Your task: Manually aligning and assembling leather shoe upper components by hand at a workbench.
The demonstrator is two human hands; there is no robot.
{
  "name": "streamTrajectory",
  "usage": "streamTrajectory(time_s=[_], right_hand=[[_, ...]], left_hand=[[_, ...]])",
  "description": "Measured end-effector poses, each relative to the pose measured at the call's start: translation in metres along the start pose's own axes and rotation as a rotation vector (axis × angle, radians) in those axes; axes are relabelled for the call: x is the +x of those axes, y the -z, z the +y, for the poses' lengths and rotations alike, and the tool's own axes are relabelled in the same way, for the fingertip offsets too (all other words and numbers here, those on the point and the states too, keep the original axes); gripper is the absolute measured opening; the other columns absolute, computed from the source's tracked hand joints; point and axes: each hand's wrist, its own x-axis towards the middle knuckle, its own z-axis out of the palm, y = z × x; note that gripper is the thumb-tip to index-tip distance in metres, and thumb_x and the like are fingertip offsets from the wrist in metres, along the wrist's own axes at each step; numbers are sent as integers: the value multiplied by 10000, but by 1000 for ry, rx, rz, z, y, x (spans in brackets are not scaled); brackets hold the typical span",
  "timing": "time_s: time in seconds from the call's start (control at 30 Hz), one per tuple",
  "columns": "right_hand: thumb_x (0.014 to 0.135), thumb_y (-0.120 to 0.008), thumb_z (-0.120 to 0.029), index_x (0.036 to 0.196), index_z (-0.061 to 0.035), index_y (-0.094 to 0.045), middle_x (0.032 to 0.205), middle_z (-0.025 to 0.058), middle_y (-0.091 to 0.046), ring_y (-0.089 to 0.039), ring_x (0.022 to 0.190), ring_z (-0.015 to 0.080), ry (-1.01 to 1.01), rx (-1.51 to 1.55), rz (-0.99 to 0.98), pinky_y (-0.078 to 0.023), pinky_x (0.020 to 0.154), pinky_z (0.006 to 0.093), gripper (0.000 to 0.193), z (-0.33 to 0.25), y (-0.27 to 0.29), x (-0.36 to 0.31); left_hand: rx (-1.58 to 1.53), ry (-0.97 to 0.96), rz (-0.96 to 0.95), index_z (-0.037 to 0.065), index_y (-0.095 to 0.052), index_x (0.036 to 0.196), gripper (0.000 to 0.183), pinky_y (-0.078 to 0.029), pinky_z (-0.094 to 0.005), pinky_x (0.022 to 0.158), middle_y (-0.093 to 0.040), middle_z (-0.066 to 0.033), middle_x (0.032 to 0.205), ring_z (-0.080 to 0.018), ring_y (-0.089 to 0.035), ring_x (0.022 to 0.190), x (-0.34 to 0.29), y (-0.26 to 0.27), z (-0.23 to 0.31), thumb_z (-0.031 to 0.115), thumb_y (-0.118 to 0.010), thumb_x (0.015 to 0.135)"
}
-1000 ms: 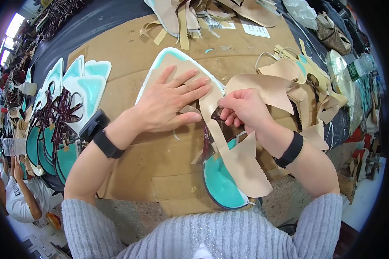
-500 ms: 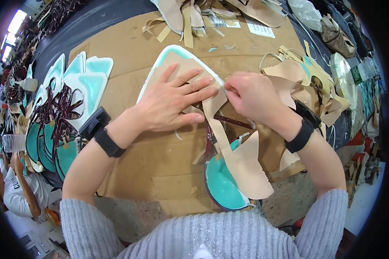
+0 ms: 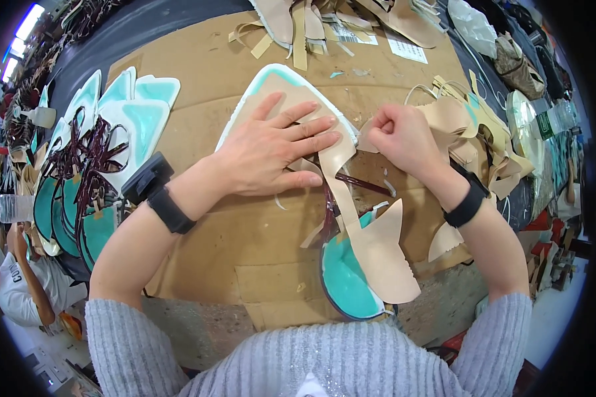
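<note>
"Cardboard (image 3: 198, 264) covers part of the dark table (image 3: 136, 33); please, where is the main piece?"

"The turquoise-and-white pad (image 3: 261, 75) lies on the cardboard near the middle, with its rounded point away from the person. A beige sheet (image 3: 286, 85) covers most of it, and the white edge shows around."

"And the left hand (image 3: 271, 149)?"

"It lies flat upon the beige sheet, with the fingers spread apart, and it grasps nothing."

"How is the right hand (image 3: 404, 142)?"

"It is just beside the right edge of the pad, with its fingers curled inward. A beige flap (image 3: 369, 137) is next to the fingertips, but these are turned from the view, so I cannot tell whether they pinch it."

"What is nearer to the person?"

"A beige strip (image 3: 342, 200) comes from below the left hand and widens into a part with a jagged edge, which overlaps a half-round turquoise piece (image 3: 346, 281). A dark red strap (image 3: 364, 184) lies to the right of the strip."

"And at the sides?"

"On the left are similar white-and-turquoise pieces (image 3: 146, 126), grouped together; on the right, a heap of beige scraps (image 3: 450, 116)."
</note>
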Motion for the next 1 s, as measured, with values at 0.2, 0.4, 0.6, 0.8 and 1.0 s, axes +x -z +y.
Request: streamTrajectory(time_s=[0.2,0.4,0.6,0.8,1.0], right_hand=[[767,-608,-63,799,25,-610,694,133,-625,-615,613,277,563,-269,-121,-489,563,374,93,-3,2,7],[712,-597,-52,720,36,-586,690,174,-623,-619,650,360,527,-598,-388,-511,614,438,89,-36,5,20],[661,-597,-77,604,23,-567,618,209,-597,-614,642,386,320,-342,-375,-499,603,439,119,-26,-2,34],[674,-606,-119,639,27,-601,647,224,-609,-621,641,387,102,-326,-83,-504,619,433,150,-20,0,13],[739,-579,-121,761,32,-624,681,185,-630,-621,649,347,-13,-146,0,-493,605,387,161,-2,16,-7]], left_hand=[[1,-15,15,226,-352,1455,699,-122,-549,1127,-349,-23,1497,-264,-255,1403,0,1,1,634,-394,890],[-8,-14,25,227,-355,1454,708,-128,-556,1123,-346,-22,1498,-262,-255,1403,1,1,1,634,-422,879],[-29,-15,48,230,-364,1449,712,-138,-557,1120,-342,-17,1499,-255,-260,1401,0,2,0,633,-445,868],[-45,-10,68,217,-381,1437,695,-148,-540,1129,-351,-19,1495,-248,-287,1391,-3,-2,-1,619,-452,874],[-257,160,84,51,-359,1426,536,-183,-462,1147,-336,-143,1489,-289,-282,1393,-4,-4,-20,296,-444,957]])
